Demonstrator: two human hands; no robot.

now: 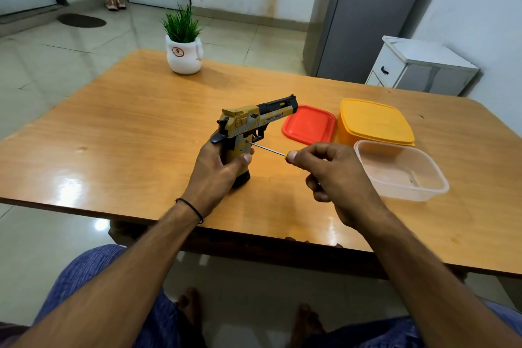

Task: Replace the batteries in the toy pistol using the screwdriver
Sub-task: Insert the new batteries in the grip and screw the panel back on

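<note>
The left hand [217, 175] is wrapped round the handle of the yellow and black plastic toy pistol [248, 121] and holds it standing up, with its black bottom end down on the shiny brown wooden counter [127, 127]. The pistol's black nose points away from this hand, up and to the right.

The right hand [336, 175] pinches the yellow handle of the thin metal screwdriver [267, 149] with curled fingers and thumb. The screwdriver tip touches the side of the pistol handle, just above the left thumb.

Just past the right hand lies a flat red plastic lid [309, 124], with a yellow plastic box with its lid on [372, 121] beside it. A clear plastic tub [409, 195] sits open close to the right of the right hand. Far past the left hand stands a white pot with a green plant [183, 56]
</note>
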